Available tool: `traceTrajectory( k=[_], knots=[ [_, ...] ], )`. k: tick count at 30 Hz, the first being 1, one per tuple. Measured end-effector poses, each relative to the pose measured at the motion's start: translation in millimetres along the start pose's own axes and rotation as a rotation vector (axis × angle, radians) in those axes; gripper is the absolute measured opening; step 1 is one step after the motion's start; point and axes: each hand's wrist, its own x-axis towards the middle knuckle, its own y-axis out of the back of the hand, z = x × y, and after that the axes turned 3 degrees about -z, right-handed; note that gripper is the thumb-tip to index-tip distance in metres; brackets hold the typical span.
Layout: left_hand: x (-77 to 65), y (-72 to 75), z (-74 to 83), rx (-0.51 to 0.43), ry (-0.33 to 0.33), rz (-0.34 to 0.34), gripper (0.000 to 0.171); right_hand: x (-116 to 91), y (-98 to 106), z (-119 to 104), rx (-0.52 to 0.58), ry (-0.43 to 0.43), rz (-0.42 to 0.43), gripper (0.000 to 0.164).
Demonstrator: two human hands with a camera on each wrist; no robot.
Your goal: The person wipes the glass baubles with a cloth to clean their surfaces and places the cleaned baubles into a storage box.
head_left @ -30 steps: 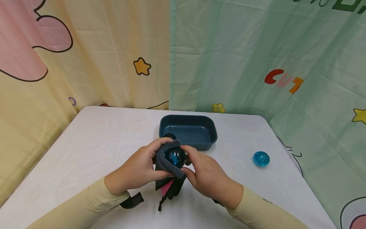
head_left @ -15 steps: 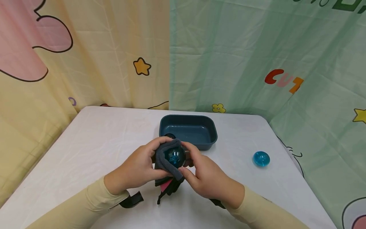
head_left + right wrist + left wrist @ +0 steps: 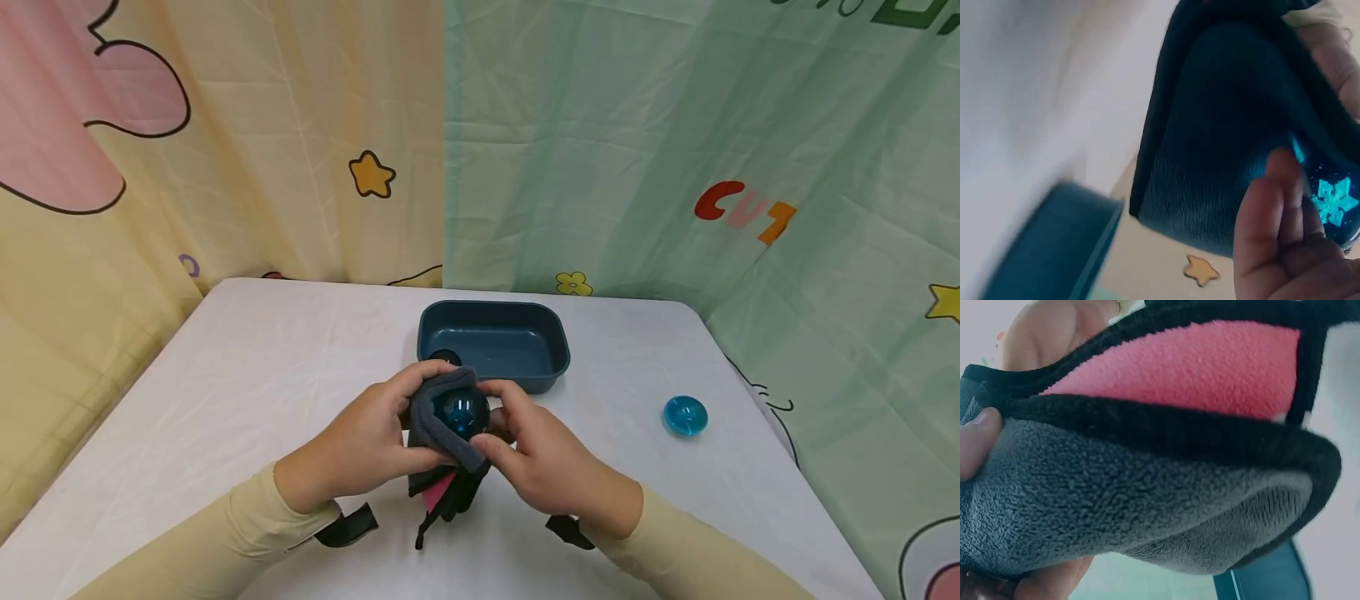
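Observation:
In the head view, my left hand (image 3: 352,446) grips a folded grey cloth (image 3: 427,417) with a black border, which wraps the left side of a shiny dark blue ball (image 3: 463,412). My right hand (image 3: 551,454) holds the ball from the right, thumb in front and fingers behind. Pink lining (image 3: 1210,369) shows between the cloth's folds in the left wrist view. A light blue snowflake mark is visible on the ball (image 3: 1335,200) in the right wrist view, beside my right fingers (image 3: 1260,219). Cloth covers the ball's far left side.
A dark teal bin (image 3: 495,385) stands just beyond my hands, with a dark round thing (image 3: 446,357) at its front left corner, partly hidden. A clear light blue round object (image 3: 685,416) lies on the white table (image 3: 300,333) to the right. Curtains hang behind.
The ball and cloth rose slightly, then came back down. My right fingers shifted on the ball, and its reflections and markings look different. The left hand keeps its hold on the cloth.

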Motion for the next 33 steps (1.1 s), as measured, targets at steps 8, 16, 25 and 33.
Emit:
traceTrajectory(
  k=[8, 16, 25, 33],
  knots=[
    [0.9, 1.8, 2.3, 0.075, -0.008, 0.027, 0.08, 0.1, -1.4, 0.3, -0.036, 0.012, -0.04, 0.065],
    [1.3, 1.5, 0.5, 0.035, -0.006, 0.035, 0.079, -0.2, -9.6, -3.1, -0.497, 0.074, 0.206, 0.067],
    [0.8, 1.5, 1.9, -0.005, -0.02, 0.015, 0.081, 2.4, 2.6, 3.4, 0.298, 0.01, -0.046, 0.052],
    [1.1, 1.9, 4.6, 0.059, -0.033, 0.051, 0.079, -0.3, -2.7, 1.2, 0.024, 0.071, 0.048, 0.058]
  ],
)
